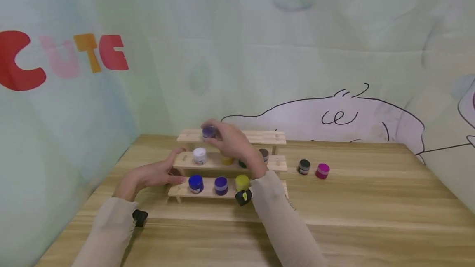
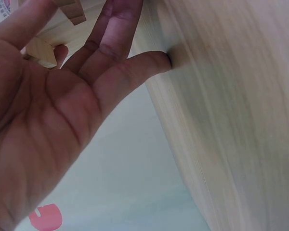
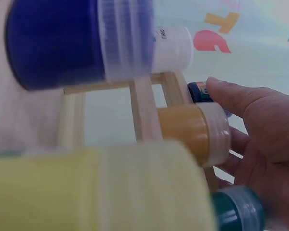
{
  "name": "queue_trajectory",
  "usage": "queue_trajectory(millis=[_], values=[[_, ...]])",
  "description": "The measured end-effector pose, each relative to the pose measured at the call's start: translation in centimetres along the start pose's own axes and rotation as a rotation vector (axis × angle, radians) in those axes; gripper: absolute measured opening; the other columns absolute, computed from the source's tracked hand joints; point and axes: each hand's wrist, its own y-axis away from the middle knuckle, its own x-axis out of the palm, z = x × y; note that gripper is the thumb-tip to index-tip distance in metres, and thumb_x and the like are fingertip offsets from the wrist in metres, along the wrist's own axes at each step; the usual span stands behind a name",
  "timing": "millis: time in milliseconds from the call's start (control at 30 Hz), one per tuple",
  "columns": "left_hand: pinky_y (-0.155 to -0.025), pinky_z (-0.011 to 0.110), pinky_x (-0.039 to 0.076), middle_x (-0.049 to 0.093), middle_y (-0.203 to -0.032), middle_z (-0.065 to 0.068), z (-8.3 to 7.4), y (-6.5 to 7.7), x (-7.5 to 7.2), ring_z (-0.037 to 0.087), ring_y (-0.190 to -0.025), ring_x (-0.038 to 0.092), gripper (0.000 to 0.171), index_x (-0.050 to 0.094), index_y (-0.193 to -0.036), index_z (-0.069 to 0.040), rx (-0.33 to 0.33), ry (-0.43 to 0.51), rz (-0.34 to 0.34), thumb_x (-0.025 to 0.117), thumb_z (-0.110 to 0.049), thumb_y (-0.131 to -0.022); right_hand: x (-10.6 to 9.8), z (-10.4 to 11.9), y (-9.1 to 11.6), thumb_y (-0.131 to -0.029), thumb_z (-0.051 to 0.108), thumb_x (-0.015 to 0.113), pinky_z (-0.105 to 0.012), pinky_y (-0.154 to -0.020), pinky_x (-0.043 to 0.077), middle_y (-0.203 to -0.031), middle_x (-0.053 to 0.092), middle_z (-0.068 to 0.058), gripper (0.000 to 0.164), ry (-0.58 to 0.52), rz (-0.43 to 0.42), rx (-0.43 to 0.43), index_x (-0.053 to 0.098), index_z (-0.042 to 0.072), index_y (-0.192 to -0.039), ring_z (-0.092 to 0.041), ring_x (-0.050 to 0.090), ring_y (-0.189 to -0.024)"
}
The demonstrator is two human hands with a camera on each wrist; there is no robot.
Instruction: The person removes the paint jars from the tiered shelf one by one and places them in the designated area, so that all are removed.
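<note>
A three-step wooden rack (image 1: 265,137) stands on the table with small paint jars on its steps. At the top step's left part, my right hand (image 1: 233,138) pinches a dark blue paint jar (image 1: 209,132) between thumb and fingers. My left hand (image 1: 154,173) holds the rack's left end, thumb by the bottom step and a finger at the middle step's corner. In the left wrist view its other fingers (image 2: 130,72) stretch out to the tabletop. A white jar (image 1: 199,156) and an orange-yellow jar (image 3: 188,132) sit on the middle step, with a green jar (image 3: 236,209) beside them.
The bottom step carries a blue jar (image 1: 196,183), a purple jar (image 1: 221,186) and a yellow jar (image 1: 242,182). A brown-grey jar (image 1: 264,154) is partly behind my right forearm. Right of the rack, a black jar (image 1: 304,166) and a magenta jar (image 1: 323,171) stand on the table.
</note>
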Motion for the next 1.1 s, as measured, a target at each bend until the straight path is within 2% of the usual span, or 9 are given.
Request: queue_trajectory(millis=[233, 367, 500, 633, 767, 1100], values=[[-0.103, 0.051, 0.038, 0.045, -0.139, 0.029, 0.5, 0.2, -0.3, 0.041, -0.124, 0.051, 0.085, 0.002, -0.151, -0.01, 0.008, -0.004, 0.0, 0.067, -0.028, -0.098, -0.7, -0.1, 0.5, -0.101, 0.03, 0.062, -0.037, -0.1, 0.046, -0.135, 0.06, -0.003, 0.041, 0.006, 0.014, 0.032, 0.054, 0.022, -0.141, -0.02, 0.057, -0.122], [-0.098, 0.046, 0.041, 0.053, -0.129, 0.023, 0.7, -0.1, -0.5, 0.036, -0.12, 0.054, 0.088, 0.0, -0.152, -0.012, 0.007, 0.01, 0.014, 0.067, -0.03, -0.098, -1.4, -0.8, 0.9, -0.1, 0.029, 0.063, -0.04, -0.101, 0.046, -0.136, 0.059, -0.005, 0.042, 0.009, -0.004, 0.068, 0.054, 0.021, -0.141, -0.021, 0.056, -0.124], [-0.099, 0.049, 0.04, 0.055, -0.126, 0.022, 0.5, -0.3, -0.7, 0.037, -0.12, 0.053, 0.089, -0.001, -0.152, -0.011, 0.015, 0.007, 0.011, 0.066, -0.032, -0.098, -2.3, -1.5, 1.5, -0.1, 0.027, 0.065, -0.041, -0.101, 0.046, -0.134, 0.061, -0.006, 0.041, 0.004, -0.039, 0.087, 0.056, 0.021, -0.139, -0.022, 0.057, -0.123], [-0.102, 0.054, 0.036, 0.046, -0.136, 0.028, 0.6, -0.2, -0.8, 0.041, -0.124, 0.049, 0.088, -0.001, -0.151, -0.011, 0.004, -0.011, -0.002, 0.066, -0.032, -0.098, -2.9, -2.2, 2.0, -0.1, 0.027, 0.064, -0.041, -0.101, 0.046, -0.134, 0.061, -0.008, 0.041, -0.014, -0.043, 0.094, 0.055, 0.019, -0.139, -0.024, 0.057, -0.123], [-0.103, 0.055, 0.034, 0.041, -0.14, 0.03, 0.6, -0.4, -0.6, 0.041, -0.125, 0.047, 0.087, 0.0, -0.151, -0.012, 0.0, 0.007, -0.007, 0.067, -0.031, -0.098, -3.4, -2.9, 2.8, -0.1, 0.027, 0.064, -0.041, -0.1, 0.047, -0.135, 0.061, -0.01, 0.042, -0.02, -0.059, 0.136, 0.054, 0.02, -0.14, -0.025, 0.058, -0.123], [-0.103, 0.056, 0.034, 0.041, -0.138, 0.03, 0.4, 0.0, -0.2, 0.042, -0.124, 0.047, 0.088, 0.002, -0.15, -0.012, -0.009, 0.003, -0.023, 0.069, -0.031, -0.097, -5.1, -4.6, 5.1, -0.101, 0.03, 0.062, -0.046, -0.104, 0.044, -0.141, 0.057, -0.013, 0.043, 0.016, -0.061, 0.161, 0.053, 0.023, -0.142, -0.031, 0.054, -0.13]])
